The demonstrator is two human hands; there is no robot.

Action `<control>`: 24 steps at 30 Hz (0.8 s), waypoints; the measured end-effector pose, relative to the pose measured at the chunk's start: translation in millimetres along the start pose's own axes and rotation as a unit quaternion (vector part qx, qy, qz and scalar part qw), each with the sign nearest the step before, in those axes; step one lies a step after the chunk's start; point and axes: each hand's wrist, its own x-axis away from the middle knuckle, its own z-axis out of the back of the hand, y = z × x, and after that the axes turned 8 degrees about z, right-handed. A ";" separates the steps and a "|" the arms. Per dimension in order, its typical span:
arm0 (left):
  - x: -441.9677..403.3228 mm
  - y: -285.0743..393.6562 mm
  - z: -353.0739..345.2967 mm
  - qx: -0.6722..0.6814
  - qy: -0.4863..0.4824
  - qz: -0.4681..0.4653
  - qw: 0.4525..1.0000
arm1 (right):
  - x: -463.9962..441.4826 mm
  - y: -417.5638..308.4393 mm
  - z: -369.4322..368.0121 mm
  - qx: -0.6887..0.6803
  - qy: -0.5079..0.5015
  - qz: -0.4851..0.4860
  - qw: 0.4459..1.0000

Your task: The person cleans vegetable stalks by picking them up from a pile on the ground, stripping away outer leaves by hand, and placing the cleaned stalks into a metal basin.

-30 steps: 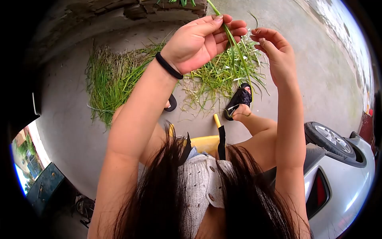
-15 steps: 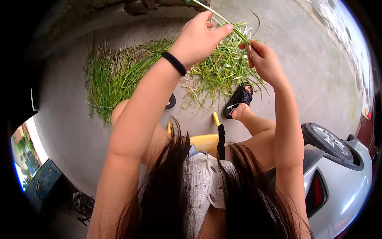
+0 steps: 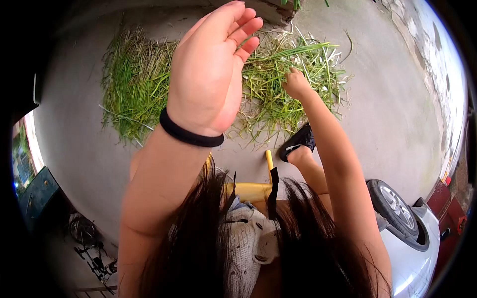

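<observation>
Close to the camera, my left hand (image 3: 211,69) is raised with its fingers loosely bent and apart, a black band round the wrist. Nothing shows between those fingers. Lower and farther off, my right hand (image 3: 298,85) reaches down to the right part of a pile of long green stalks (image 3: 271,92). Its fingers are curled at the stalks; what they hold, if anything, is too small to make out. A bunch of brighter green leaves (image 3: 310,48) lies across the pile just beyond it. The left part of the pile (image 3: 134,84) lies in more even rows.
Between my legs is a yellow seat or frame (image 3: 248,191) with an upright yellow bar. My foot in a black sandal (image 3: 298,141) stands before the pile. A silver car (image 3: 417,248) with its wheel (image 3: 395,206) is at right. Green leaves (image 3: 293,4) show at the top edge.
Both hands were holding a long green stalk up in front. My left hand has let go and come nearer the camera; my right hand has gone down to the pile.
</observation>
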 end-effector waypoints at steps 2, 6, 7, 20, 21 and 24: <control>3.2 -1.6 6.3 -0.001 0.038 -0.013 0.999 | -39.2 -3.0 -8.9 0.083 0.002 0.015 0.996; 5.1 0.6 15.7 0.002 0.088 0.021 0.996 | -95.9 -7.1 -16.4 0.184 -0.074 0.028 0.980; 4.8 0.5 18.3 0.000 0.093 0.029 0.995 | -106.0 -8.3 -19.8 0.196 -0.082 0.034 0.977; 2.3 -19.0 6.1 -0.014 0.019 0.005 1.000 | 4.7 -30.7 117.6 -0.386 0.266 0.011 0.883; -0.7 -24.9 4.1 -0.037 0.011 0.001 0.999 | 24.9 -36.4 137.5 -0.487 0.249 0.004 0.837; -10.6 -48.2 -7.1 -0.101 0.023 -0.021 0.994 | 88.0 -61.1 181.6 -0.591 0.253 0.026 0.766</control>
